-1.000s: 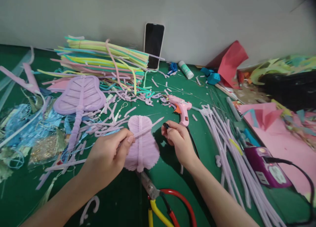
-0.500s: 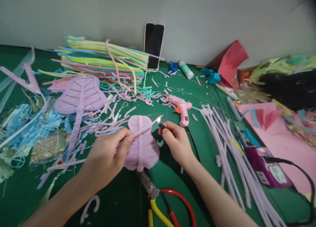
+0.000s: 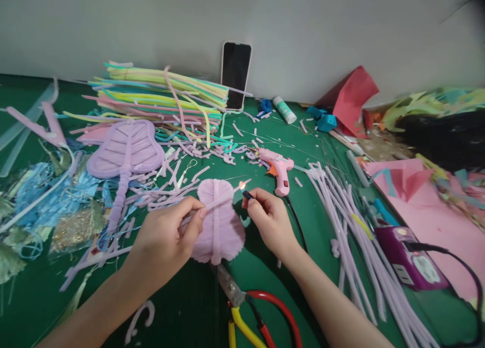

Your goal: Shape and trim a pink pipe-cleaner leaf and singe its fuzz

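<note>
Pinched between thumb and fingers, a lilac pipe cleaner (image 3: 223,200) sticks out to the right from my left hand (image 3: 172,232). My right hand (image 3: 271,219) is closed on a small dark lighter (image 3: 247,195), its flame burning at the tip of the pipe cleaner. Below lies a lilac fan-shaped piece (image 3: 220,232) of rows of pipe cleaner, with a raised centre strip; my left hand covers part of its left side. A finished-looking lilac fan (image 3: 127,151) with a wrapped handle lies to the left.
Scissors (image 3: 233,287) with red and yellow handles lie at the front. A pink glue gun (image 3: 278,166) lies behind my right hand, its cord trailing. Lilac pipe cleaners (image 3: 352,237) spread at right beside a purple power box (image 3: 409,257). A phone (image 3: 237,75) leans on the wall near coloured bundles (image 3: 159,95).
The flame has shifted slightly left, onto the pipe cleaner's tip. Both hands keep nearly the same position, and the whole view has moved a little.
</note>
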The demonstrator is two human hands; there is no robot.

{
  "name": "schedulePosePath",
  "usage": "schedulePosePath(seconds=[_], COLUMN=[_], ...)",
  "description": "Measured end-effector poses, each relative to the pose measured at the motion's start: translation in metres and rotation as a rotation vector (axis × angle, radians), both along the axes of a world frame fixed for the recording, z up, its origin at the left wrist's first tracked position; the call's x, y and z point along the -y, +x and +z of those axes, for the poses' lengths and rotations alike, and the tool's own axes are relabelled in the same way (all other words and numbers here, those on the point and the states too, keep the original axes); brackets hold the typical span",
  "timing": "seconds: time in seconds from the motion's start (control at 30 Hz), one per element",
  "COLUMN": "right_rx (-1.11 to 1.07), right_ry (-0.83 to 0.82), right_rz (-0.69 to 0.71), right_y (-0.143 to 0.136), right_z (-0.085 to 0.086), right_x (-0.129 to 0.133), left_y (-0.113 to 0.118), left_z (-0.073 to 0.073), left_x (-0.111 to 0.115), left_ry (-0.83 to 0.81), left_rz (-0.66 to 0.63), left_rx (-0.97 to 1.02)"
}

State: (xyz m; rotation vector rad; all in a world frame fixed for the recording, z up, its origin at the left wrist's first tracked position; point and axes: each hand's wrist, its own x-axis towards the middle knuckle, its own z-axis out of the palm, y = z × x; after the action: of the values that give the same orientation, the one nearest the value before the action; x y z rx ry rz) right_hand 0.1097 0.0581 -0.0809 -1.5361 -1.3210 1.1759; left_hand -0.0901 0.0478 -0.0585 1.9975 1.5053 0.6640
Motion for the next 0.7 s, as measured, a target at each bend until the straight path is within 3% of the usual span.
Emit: schedulePosePath(seconds=[0.13,0.43,0.7], right_rx=[0.031,-0.107,0.027], right_ry=[0.002,-0.079,-0.051], right_rz=[0.034,-0.098,0.013], right_y=[-0.001,0.0,-0.01], right_z=[-0.001,0.0,0.001], right_x=[0.002,-0.003,0.004], left_y=[0.001,0.002,0.004], left_z=[0.003,0.001,0.003], left_x=[0.001,0.001,0.003], left_ry=[0.033,0.1,0.15], left_rz=[0.032,0.126,0.128], left_rx=[0.018,0.009,0.017])
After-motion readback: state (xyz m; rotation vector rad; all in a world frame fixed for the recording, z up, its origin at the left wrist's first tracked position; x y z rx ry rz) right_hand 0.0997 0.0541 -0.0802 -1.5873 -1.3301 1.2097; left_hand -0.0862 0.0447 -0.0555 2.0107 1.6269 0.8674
